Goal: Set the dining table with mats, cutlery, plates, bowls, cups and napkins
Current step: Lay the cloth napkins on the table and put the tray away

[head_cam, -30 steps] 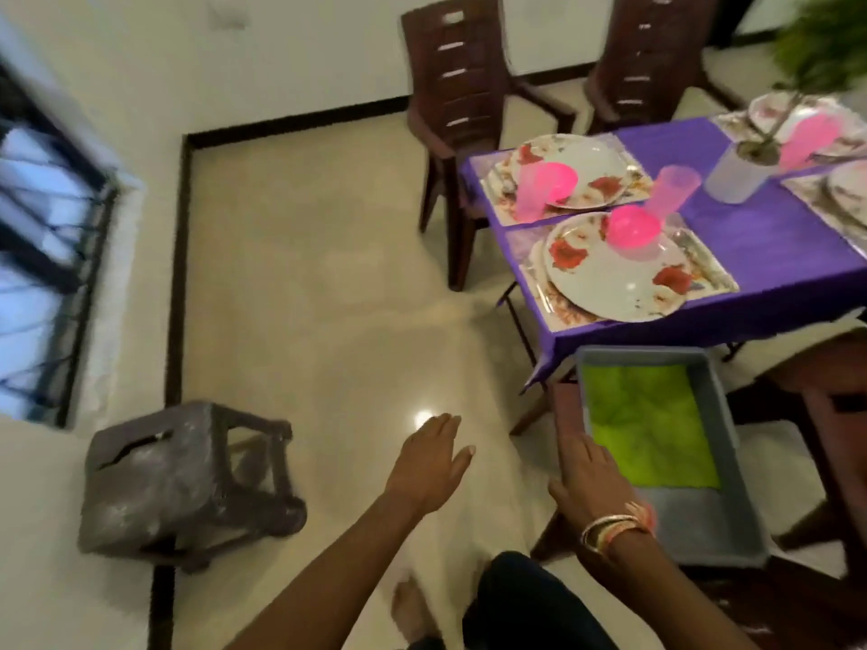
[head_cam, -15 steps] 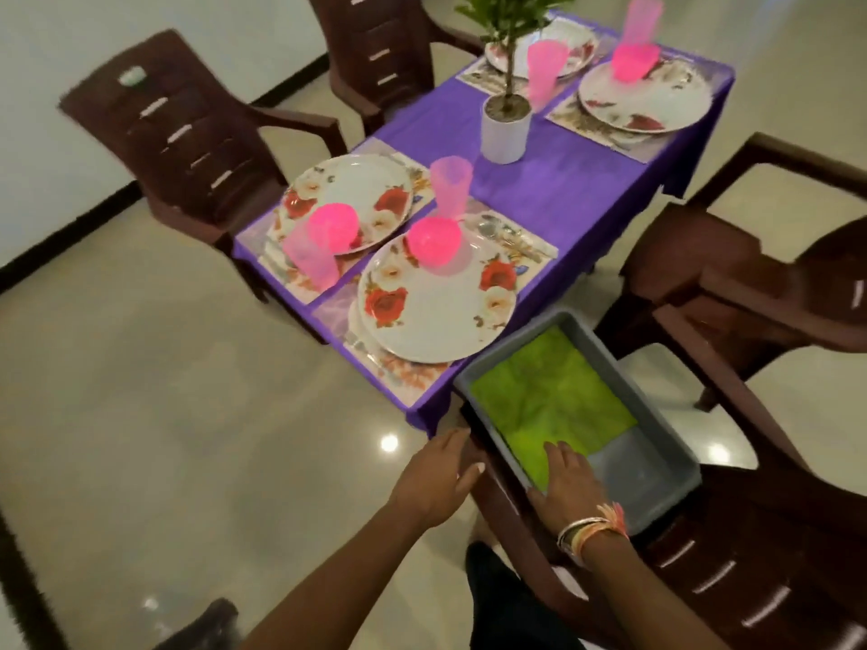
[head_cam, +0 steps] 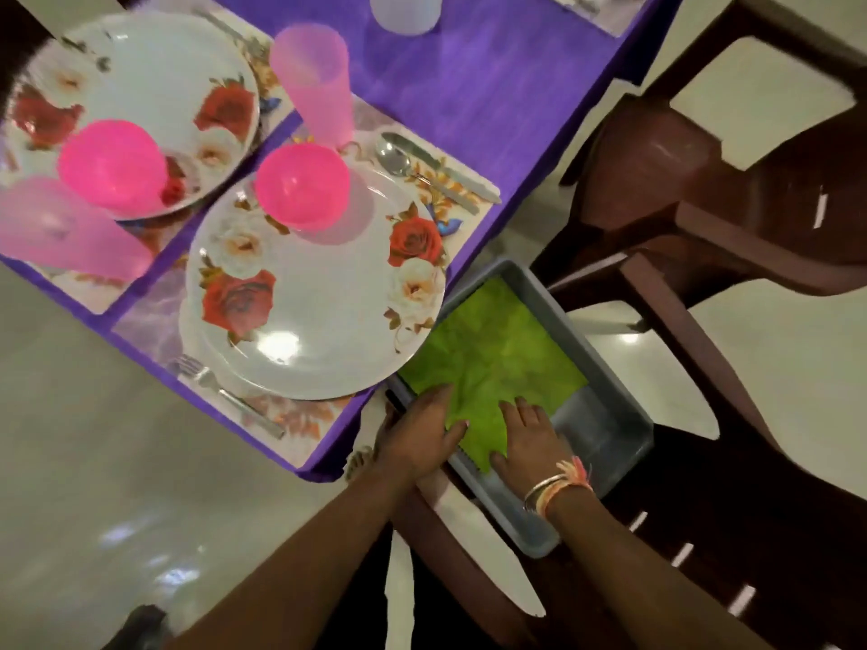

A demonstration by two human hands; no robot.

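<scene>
The green napkin [head_cam: 497, 349] lies flat in a grey tray [head_cam: 605, 443], covering its far end and left side, while the tray's near right corner shows bare grey floor. The tray sits on the seat of a brown chair [head_cam: 703, 532], its far left corner tucked just beside the near corner of the tabletop [head_cam: 469, 72] (which wears a purple cloth).

The left grip [head_cam: 422, 438] (a bare hand) reaches over the tray's left rim, fingers straight, fingertips and thumb resting on the napkin's near left part; nothing is pinched or closed in it. The right grip [head_cam: 530, 438] lies palm down on the napkin's near edge, fingers stretched out and slightly spread, holding nothing. Bangles [head_cam: 558, 485] circle its wrist.

At the tabletop's near corner a floral mat [head_cam: 150, 316] carries a rose-patterned plate [head_cam: 319, 330], which overhangs the tabletop's edge above the tray. A pink bowl [head_cam: 302, 187] stands on the plate's far rim, and a pink cup [head_cam: 314, 82] is just beyond it. A fork [head_cam: 220, 391] lies on the mat left of the plate, and a spoon [head_cam: 391, 157] and knife [head_cam: 445, 168] lie on its right. A second plate [head_cam: 140, 72] with its own bowl [head_cam: 112, 166] sits along the left edge.
</scene>
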